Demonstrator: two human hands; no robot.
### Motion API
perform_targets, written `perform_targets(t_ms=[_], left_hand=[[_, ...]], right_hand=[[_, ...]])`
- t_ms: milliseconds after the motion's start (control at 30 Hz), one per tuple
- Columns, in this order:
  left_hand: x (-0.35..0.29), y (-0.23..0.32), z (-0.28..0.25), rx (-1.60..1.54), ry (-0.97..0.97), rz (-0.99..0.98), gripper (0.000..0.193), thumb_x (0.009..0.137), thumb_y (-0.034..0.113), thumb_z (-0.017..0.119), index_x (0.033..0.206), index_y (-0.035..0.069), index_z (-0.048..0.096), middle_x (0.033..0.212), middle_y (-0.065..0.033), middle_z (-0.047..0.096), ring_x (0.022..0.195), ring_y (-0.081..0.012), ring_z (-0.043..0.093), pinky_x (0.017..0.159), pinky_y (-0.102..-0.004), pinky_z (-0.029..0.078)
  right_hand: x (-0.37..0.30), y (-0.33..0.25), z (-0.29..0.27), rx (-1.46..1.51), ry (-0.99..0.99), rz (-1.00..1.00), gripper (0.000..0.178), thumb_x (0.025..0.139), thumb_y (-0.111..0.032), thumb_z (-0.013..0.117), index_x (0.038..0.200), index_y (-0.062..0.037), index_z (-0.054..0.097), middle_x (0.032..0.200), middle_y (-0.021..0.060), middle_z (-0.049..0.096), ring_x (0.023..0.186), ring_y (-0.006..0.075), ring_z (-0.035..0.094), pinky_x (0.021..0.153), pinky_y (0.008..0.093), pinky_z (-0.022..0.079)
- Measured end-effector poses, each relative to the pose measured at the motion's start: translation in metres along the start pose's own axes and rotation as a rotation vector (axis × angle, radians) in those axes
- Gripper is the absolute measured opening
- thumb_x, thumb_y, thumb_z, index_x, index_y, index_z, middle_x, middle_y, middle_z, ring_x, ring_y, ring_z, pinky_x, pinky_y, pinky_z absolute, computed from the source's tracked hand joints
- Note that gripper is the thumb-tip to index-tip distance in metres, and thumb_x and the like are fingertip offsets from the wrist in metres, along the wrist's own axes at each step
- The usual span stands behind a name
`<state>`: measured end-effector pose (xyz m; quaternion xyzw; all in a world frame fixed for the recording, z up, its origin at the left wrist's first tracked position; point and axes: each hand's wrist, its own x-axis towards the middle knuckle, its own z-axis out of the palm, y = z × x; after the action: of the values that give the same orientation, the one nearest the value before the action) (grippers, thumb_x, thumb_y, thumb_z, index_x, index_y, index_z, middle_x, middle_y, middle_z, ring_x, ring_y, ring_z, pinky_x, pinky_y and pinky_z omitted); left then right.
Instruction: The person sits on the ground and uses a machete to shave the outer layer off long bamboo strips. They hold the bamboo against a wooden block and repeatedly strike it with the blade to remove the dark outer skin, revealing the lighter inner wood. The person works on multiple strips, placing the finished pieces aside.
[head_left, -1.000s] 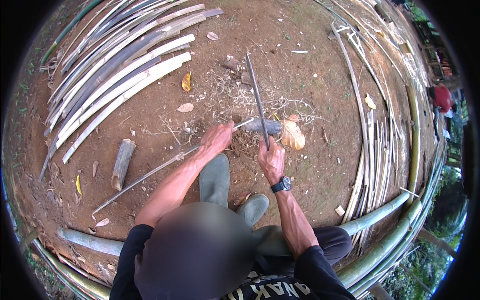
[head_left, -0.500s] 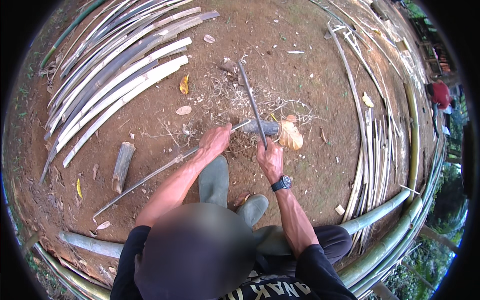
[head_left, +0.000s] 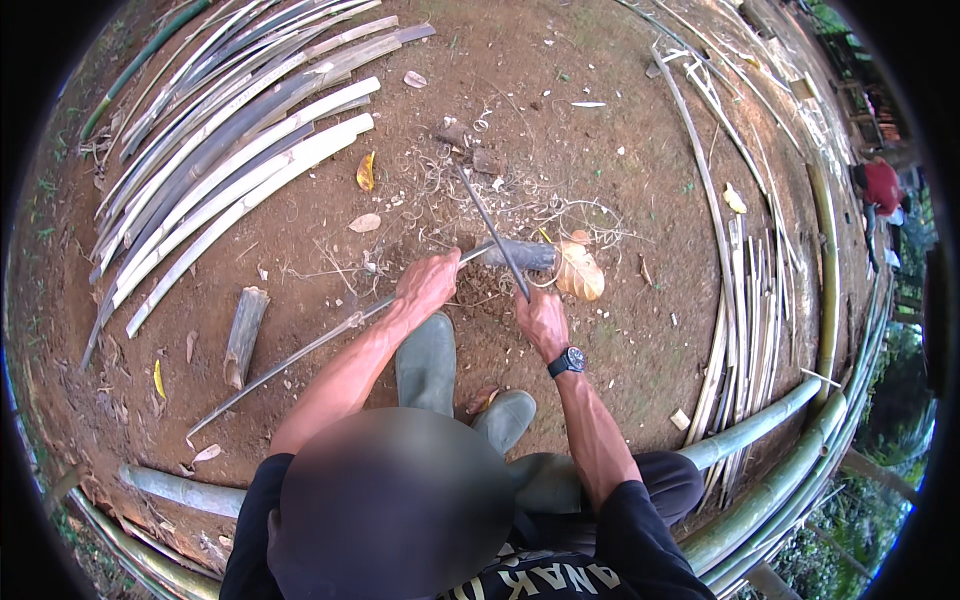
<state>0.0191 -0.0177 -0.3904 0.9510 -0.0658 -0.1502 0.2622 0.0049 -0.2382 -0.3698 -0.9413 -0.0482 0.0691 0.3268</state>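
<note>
My left hand is closed around a long bamboo strip, which slants from the lower left up past my fingers. The strip's far end rests at a short dark bamboo piece lying on the ground. In my closed right hand, with a black watch on the wrist, is a long narrow machete. Its blade points away and to the left, crossing near the strip's end by the bamboo piece. My fingers hide the handle.
Split bamboo slats lie at the far left, and thin strips at the right. A bamboo stub is left of my boots. Shavings and a dry leaf surround the bamboo piece. A person in red is far right.
The machete's tip has swung left and slightly nearer, so the blade leans more. My right hand has shifted only a little. My left hand and the strip stay nearly in place.
</note>
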Motion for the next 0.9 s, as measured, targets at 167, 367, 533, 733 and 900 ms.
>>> perform_targets(t_ms=[167,367,533,733,900], left_hand=[[-0.005,-0.007,0.006,0.013,-0.033,-0.032,0.005,0.085,0.002,0.049,0.089,0.0,0.05,0.058,-0.0131,0.057,0.05,-0.0263,0.06,0.042,-0.0414,0.046],[-0.004,-0.012,0.004,-0.001,0.015,-0.022,0.005,0.086,0.004,0.05,0.09,0.0,0.05,0.059,-0.0143,0.058,0.053,-0.0288,0.061,0.045,-0.0431,0.047],[-0.005,0.001,0.003,-0.001,-0.032,-0.035,0.005,0.087,0.005,0.05,0.089,0.0,0.05,0.06,-0.0148,0.059,0.053,-0.0287,0.062,0.045,-0.0431,0.047],[-0.005,-0.008,0.001,0.037,0.037,0.015,0.005,0.087,0.005,0.049,0.089,0.0,0.051,0.06,-0.0142,0.059,0.05,-0.0269,0.061,0.044,-0.0419,0.047],[-0.002,0.003,-0.002,-0.017,-0.046,-0.058,0.005,0.085,0.001,0.049,0.089,0.0,0.051,0.06,-0.0147,0.059,0.051,-0.0295,0.061,0.046,-0.0432,0.048]], right_hand=[[-0.006,0.005,0.0,-0.027,-0.104,0.042,0.03,0.09,-0.025,0.056,0.08,0.003,0.061,0.062,0.0256,0.057,0.054,0.0376,0.058,0.051,0.0449,0.045],[0.012,-0.043,-0.015,0.076,0.042,-0.008,0.026,0.089,-0.021,0.056,0.077,0.0023,0.059,0.065,0.024,0.059,0.055,0.0407,0.058,0.05,0.0449,0.044],[0.001,0.01,-0.002,-0.079,-0.143,0.019,0.028,0.088,-0.026,0.056,0.082,0.0003,0.062,0.068,0.0254,0.06,0.061,0.0417,0.06,0.056,0.0467,0.046],[0.024,-0.05,-0.025,0.122,-0.017,0.017,0.031,0.09,-0.026,0.054,0.08,0.0024,0.059,0.065,0.0248,0.059,0.059,0.0415,0.058,0.056,0.0453,0.046],[0.016,0.009,-0.01,-0.072,-0.203,0.034,0.035,0.089,-0.029,0.055,0.08,0.0034,0.061,0.067,0.0279,0.058,0.066,0.044,0.059,0.059,0.0473,0.046]])
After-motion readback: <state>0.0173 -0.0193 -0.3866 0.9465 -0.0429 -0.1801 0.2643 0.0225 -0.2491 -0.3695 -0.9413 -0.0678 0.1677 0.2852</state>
